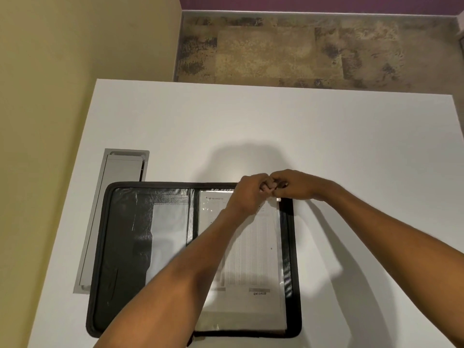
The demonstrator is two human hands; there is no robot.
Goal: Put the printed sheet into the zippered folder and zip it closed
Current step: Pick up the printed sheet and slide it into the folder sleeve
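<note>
A black zippered folder (120, 247) lies open flat on the white table (276, 126). Its left half shows dark pockets. On its right half the printed sheet (253, 257) lies inside a clear plastic sleeve, with the word ENTERED near the bottom. My left hand (247, 194) and my right hand (292, 184) meet at the far right corner of the folder, fingers pinched together at the top edge of the sleeve and sheet. What exactly the fingertips pinch is hidden by the knuckles. Both forearms cross over the folder's near edge.
A grey cable hatch (118, 187) is set into the table to the left of the folder, partly under its corner. A yellow wall (62, 59) runs along the left. Beyond the table's far edge lies patterned carpet (301, 51).
</note>
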